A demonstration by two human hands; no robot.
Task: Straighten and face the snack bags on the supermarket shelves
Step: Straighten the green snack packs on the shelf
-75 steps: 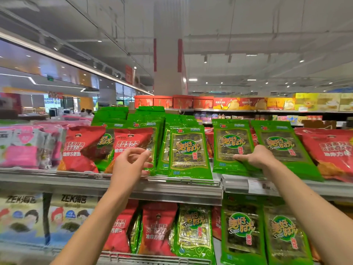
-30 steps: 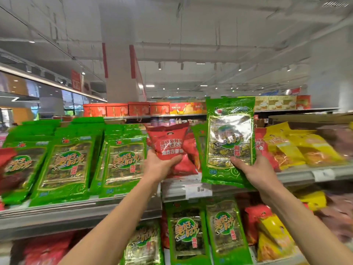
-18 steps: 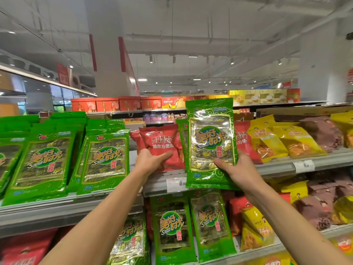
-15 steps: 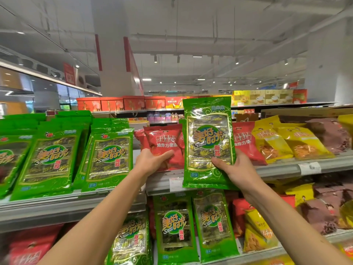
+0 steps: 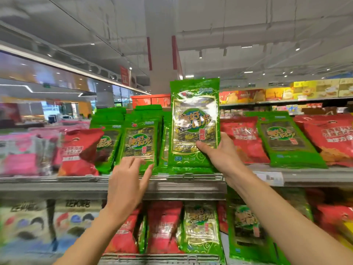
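My right hand grips a green seaweed bag by its lower right corner and holds it upright in front of the upper shelf. My left hand is open, its fingertips touching the bottom of a row of green seaweed bags that stand on that shelf. Red snack bags lean at the left of the green row. To the right lie more red bags and another green bag.
Pink packs fill the upper shelf's far left. The lower shelf holds white seaweed packs, red bags and green bags. A price tag sits on the shelf rail. A white pillar rises behind.
My view has swung back to the left. My left hand let go of the red bag and now touches the green row. My right hand has carried the green bag along, still upright.
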